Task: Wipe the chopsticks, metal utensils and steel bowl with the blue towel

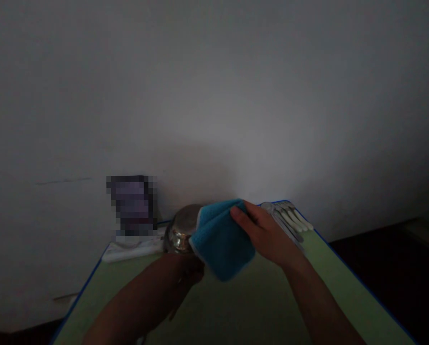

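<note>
A shiny steel bowl (181, 230) is held up above a green table (257, 306) near the wall. My left hand (187, 268) grips the bowl from below, its fingers mostly hidden under the rim. My right hand (263, 232) presses a blue cloth (220, 237) against the bowl's right side, fingers closed on the cloth. The cloth covers part of the bowl.
Several pieces of cutlery with pale handles (289, 220) lie at the table's far right corner. A white flat object (133, 249) lies at the far left by a blurred-out item (131, 206). The table has a blue edge (347, 268). A plain wall stands behind.
</note>
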{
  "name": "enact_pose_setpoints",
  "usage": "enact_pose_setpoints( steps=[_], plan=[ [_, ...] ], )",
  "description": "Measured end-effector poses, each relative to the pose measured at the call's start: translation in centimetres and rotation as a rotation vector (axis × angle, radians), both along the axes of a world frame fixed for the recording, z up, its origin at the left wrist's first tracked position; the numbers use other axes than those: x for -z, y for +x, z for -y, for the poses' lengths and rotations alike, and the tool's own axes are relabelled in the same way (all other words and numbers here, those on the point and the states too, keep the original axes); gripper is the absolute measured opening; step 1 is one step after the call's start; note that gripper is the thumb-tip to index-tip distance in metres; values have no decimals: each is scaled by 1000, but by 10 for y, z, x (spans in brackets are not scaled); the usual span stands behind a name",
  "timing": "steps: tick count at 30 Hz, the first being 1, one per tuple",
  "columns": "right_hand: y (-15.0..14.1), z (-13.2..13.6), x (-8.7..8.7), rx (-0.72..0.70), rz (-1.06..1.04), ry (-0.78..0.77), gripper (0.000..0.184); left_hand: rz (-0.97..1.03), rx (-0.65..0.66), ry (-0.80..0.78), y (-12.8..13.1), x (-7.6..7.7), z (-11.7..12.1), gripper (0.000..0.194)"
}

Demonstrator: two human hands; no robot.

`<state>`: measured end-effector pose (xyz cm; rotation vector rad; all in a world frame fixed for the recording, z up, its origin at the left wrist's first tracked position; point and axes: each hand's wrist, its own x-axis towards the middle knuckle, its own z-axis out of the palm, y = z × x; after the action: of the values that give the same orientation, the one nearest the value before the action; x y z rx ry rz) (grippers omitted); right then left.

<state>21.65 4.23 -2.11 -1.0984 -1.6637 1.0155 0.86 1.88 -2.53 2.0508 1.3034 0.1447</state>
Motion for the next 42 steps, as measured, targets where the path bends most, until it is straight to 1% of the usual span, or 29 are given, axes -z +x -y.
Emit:
enact_pose_setpoints(
  steps=[3, 5, 9, 12, 16, 19, 22, 26, 31, 33, 36, 39, 42],
  plan=[
    [-1, 2, -3, -19, 48, 23, 35, 50, 15, 46, 5, -2, 0, 25],
    [-3, 2, -4, -5, 56, 49, 34, 72, 21, 48, 7, -3, 1, 25],
    [-5, 0, -2, 58, 25, 68, 33, 45, -5, 31, 5, -8, 3, 24],
    [-2, -2, 0, 63, 79, 78, 34, 16, -23, 57, 2, -11, 5, 23],
    [11, -4, 0, 4, 256, 92, 34, 4, -63, 61, -6, -9, 3, 24],
    [26, -3, -3, -48, 334, 107, 33, 5, -116, 148, -15, -8, 3, 25],
    [40, -2, -7, -110, 422, 151, 24, 22, -149, 250, -23, -9, 4, 28],
    [47, 0, -12, -216, 506, 169, 15, -12, -134, 318, -34, -8, 3, 30],
    [51, 4, -17, -262, 525, 199, 17, -5, -106, 311, -43, -5, 2, 30],
    [53, 5, -17, -258, 527, 216, 19, 2, -82, 292, -42, -9, 3, 31],
    [56, 5, -16, -231, 561, 246, 20, -6, -33, 286, -34, -19, 6, 31],
    [56, 4, -15, -261, 618, 250, 22, -5, -6, 304, -21, -28, 9, 31],
    [54, 5, -18, -295, 638, 235, 24, 11, -6, 289, -16, -30, 10, 30]
  ],
)
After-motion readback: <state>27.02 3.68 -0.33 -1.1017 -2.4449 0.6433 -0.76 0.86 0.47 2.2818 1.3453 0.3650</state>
